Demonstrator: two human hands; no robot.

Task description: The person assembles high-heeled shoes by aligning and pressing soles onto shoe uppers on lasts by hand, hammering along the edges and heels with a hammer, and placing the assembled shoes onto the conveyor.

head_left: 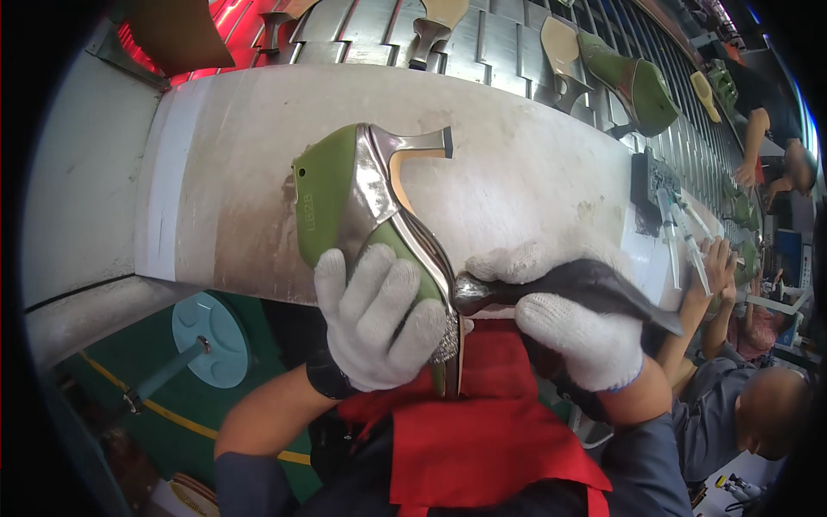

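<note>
A high-heeled shoe (370,185), shiny pewter-coloured with a beaded toe strap, is stretched over a green shoe last (323,189). It lies on its side, heel up and away from me, toe toward my body. My left hand (379,314), in a white knitted glove, is closed round its forepart. My right hand (581,336), gloved likewise, grips a dark shoemaker's hammer (594,293) by its head. The hammer's rounded metal face touches or nearly touches the sole edge near the forepart. Its handle is not visible.
Beyond the pale worktable (258,112) runs a metal slat conveyor (500,43) carrying heeled soles and another shoe on a green last (633,86). At right, syringes (680,233) lie by a dark tray (646,185). A co-worker (724,414) sits close on my right. A blue round stool (211,340) stands lower left.
</note>
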